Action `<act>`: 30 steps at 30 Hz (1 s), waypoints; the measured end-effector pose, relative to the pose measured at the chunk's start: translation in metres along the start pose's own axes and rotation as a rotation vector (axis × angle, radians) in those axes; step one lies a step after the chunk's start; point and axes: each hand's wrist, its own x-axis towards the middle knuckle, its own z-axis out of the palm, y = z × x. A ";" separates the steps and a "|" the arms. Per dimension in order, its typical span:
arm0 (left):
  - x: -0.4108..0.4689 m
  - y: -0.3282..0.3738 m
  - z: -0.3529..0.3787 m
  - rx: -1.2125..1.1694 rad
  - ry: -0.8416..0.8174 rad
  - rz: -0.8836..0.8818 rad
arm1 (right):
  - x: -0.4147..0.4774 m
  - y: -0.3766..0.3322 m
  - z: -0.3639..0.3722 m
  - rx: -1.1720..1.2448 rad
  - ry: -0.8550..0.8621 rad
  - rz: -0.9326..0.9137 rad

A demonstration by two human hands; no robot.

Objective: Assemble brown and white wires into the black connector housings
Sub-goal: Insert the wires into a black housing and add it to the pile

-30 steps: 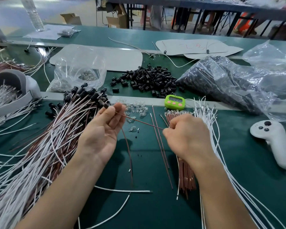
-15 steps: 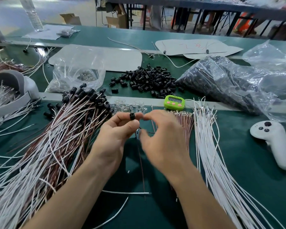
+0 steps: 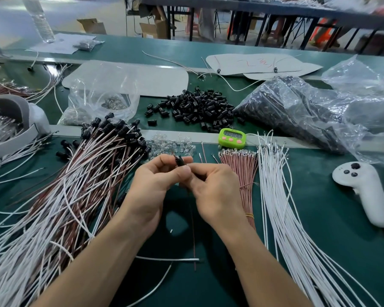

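Black housing (image 3: 179, 161) sits at the centre of view, held upright between both hands above the green table (image 3: 319, 229); the left hand (image 3: 155, 185) pinches it between thumb and forefinger, with the other fingers curled beneath; the right hand (image 3: 213, 191) is curled tight, thumb and fingertips pressed together just under the housing, pinching a brown wire (image 3: 192, 229) that hangs down towards 6 o'clock and reaches the table; fingers hide the wire's top end, so I cannot tell whether it is inside the housing.

From the hands, a loose housing pile (image 3: 197, 109) lies at 12 o'clock, well apart; clear bulbs (image 3: 171, 145) are scattered nearer on the same line; a green timer (image 3: 232, 138) stands at 1 o'clock; the brown bundle (image 3: 242, 173) lies just beside the right hand at 2 o'clock, with white wires (image 3: 279, 196) fanned out beyond it at 3 o'clock; a white controller (image 3: 364, 191) rests further out at 3 o'clock; a heap of wired housings (image 3: 75, 185) spreads from 9 to 7 o'clock; clear bags (image 3: 308, 111) slump at 1 to 2 o'clock, far back.
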 end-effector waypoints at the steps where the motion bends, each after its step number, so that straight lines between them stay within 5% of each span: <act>1: 0.000 -0.001 0.000 -0.015 0.011 -0.007 | 0.000 -0.001 0.000 0.034 0.012 0.011; 7: 0.001 -0.002 0.000 -0.073 0.080 -0.025 | 0.006 0.001 -0.004 0.011 0.103 0.055; 18: -0.001 0.004 0.001 -0.056 0.011 -0.021 | 0.004 0.002 0.007 0.343 0.057 0.128; 30: 0.006 0.025 -0.016 0.079 0.072 0.116 | 0.004 -0.002 0.004 0.283 -0.031 0.125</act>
